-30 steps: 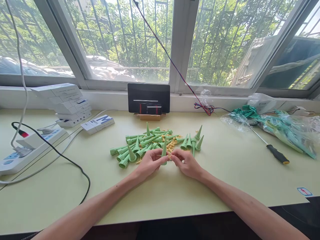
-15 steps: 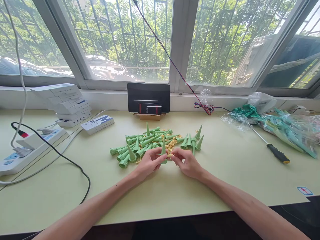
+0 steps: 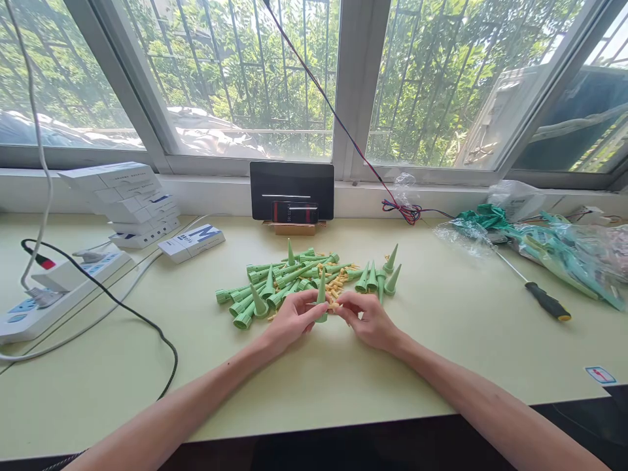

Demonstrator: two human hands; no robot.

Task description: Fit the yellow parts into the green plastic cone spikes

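My left hand (image 3: 294, 320) is closed round a green plastic watering spike (image 3: 322, 288), held upright with its tip up. My right hand (image 3: 367, 318) pinches a small yellow piece (image 3: 333, 305) against the right side of this spike; fingers hide part of both. Behind my left hand lies a pile of green spikes (image 3: 289, 278), mostly on their sides. Loose yellow pieces (image 3: 336, 286) are scattered just beyond my fingertips. Several more green spikes (image 3: 371, 280) stand in a small group beyond my right hand.
A dark tablet (image 3: 292, 183) and a phone (image 3: 294, 212) lean at the back. White boxes (image 3: 132, 203) and a power strip (image 3: 69, 294) with cables occupy the left. To the right lie a screwdriver (image 3: 547, 301) and plastic bags (image 3: 559, 252). The table edge (image 3: 343, 428) runs in front.
The view has shifted very slightly. Both hands keep their places at the spike, with no clear movement of the pieces.
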